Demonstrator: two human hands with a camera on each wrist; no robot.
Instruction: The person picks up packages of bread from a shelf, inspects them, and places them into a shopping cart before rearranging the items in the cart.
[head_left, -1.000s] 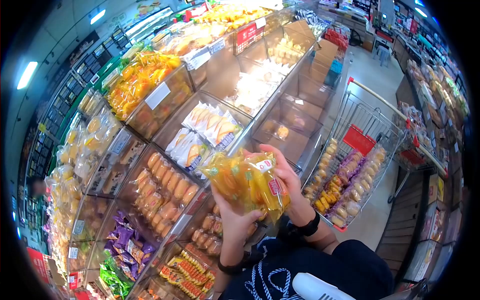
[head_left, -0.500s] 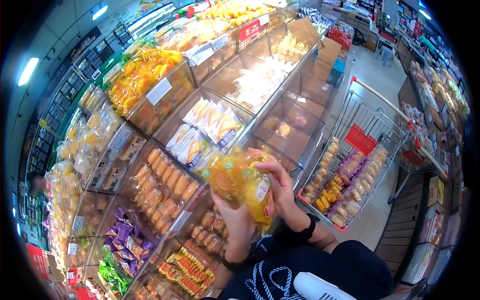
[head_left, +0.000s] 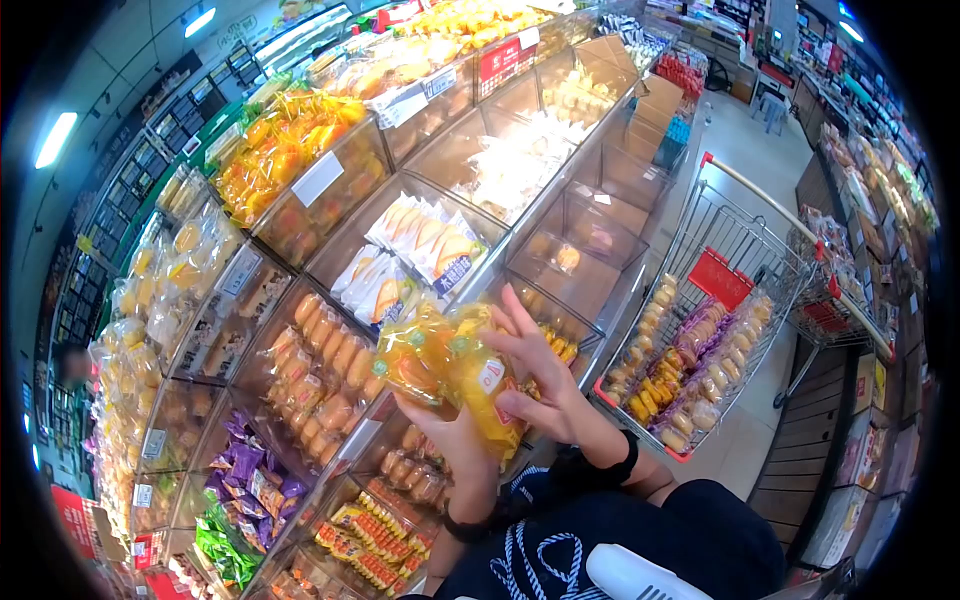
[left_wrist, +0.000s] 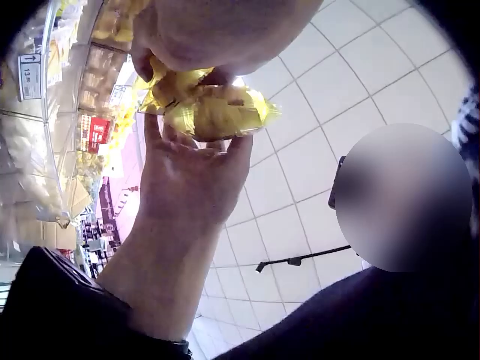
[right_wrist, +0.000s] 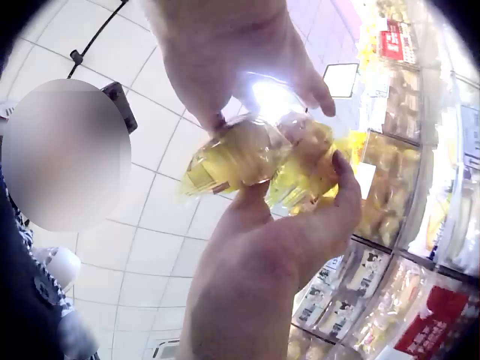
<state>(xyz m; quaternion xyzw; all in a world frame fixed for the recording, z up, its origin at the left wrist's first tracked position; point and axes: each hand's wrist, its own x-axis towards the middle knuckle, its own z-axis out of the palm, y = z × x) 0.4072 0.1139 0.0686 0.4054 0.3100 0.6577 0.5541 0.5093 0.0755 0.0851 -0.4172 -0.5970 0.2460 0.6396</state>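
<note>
Two clear-and-yellow wrapped bread packets [head_left: 484, 385] are held in front of the body, side by side, with a small white and red label on the nearer one. My left hand [head_left: 455, 435] grips them from below, its thumb and fingers round the wrappers, as the right wrist view also shows. On the other side, my right hand [head_left: 550, 395] has its fingers spread and raised, the thumb at the wrapper of the nearer packet [right_wrist: 244, 154]. In the left wrist view, the packets [left_wrist: 217, 116] sit between both hands.
Clear bins hold packaged long buns [head_left: 340, 360], white-wrapped breads [head_left: 425, 245] and purple snack packs [head_left: 255, 480]. A shopping cart [head_left: 715, 215] with trays of baked goods stands at the right. Beyond it, wooden shelving [head_left: 800, 420] lines the aisle.
The packets have turned and shifted slightly left. My right hand, which gripped the wrapper before, has loosened and spread its fingers. The left hand keeps its hold.
</note>
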